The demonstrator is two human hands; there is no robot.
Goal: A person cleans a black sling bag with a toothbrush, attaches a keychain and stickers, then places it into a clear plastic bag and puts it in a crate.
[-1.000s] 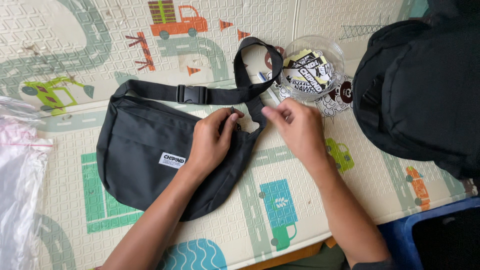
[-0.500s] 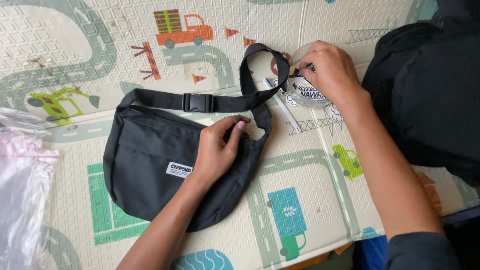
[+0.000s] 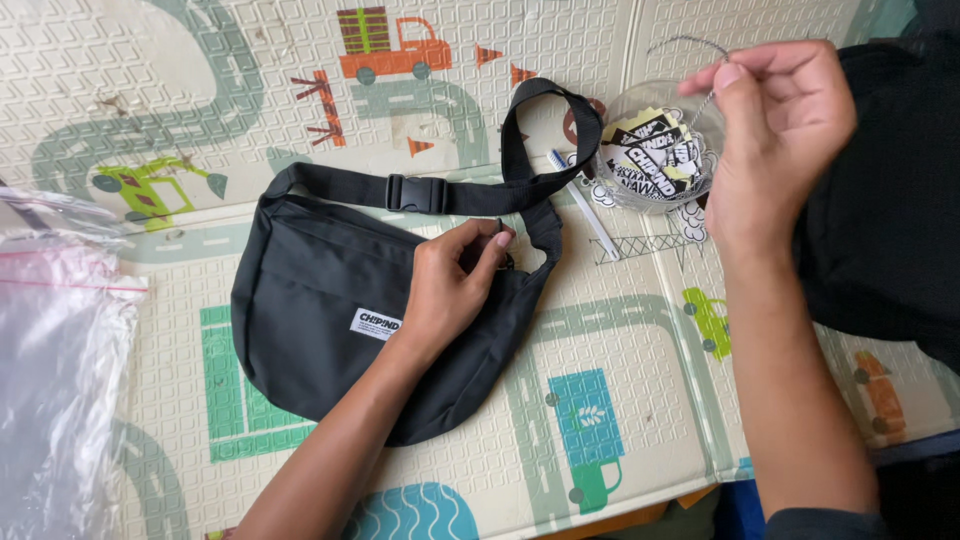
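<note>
The fingers of the left hand (image 3: 450, 285) were curled narrow and pinched at the top right corner of the bag (image 3: 340, 330), where a small dark fitting, probably a zipper pull, showed just under the fingertips; the pinch seemed to steady that corner against the surface (image 3: 640, 400). The fingers of the right hand (image 3: 775, 130) were closed tight on a thin grey cord (image 3: 690, 42), which arched up over the fingertips and ran down toward the clear bowl (image 3: 700, 175) just below, as if lifted straight out of it. The bag lay flat in the middle of the surface, a black crescent-shaped sling bag of soft woven cloth with a small white label on its front. Its strap (image 3: 470, 195) ran along the top edge with a black buckle (image 3: 415, 193) clipped shut, then looped up beside the bowl, so the whole length stayed in reach. The bowl held black, white and yellow printed stickers. A white stick with a blue tip (image 3: 585, 205) lay between the strap loop and the bowl. The surface was covered with a padded play mat printed with roads and trucks. A clear plastic bag (image 3: 50, 380) lay at the left edge, and another black bag (image 3: 890, 230) sat at the right, behind the right wrist.
</note>
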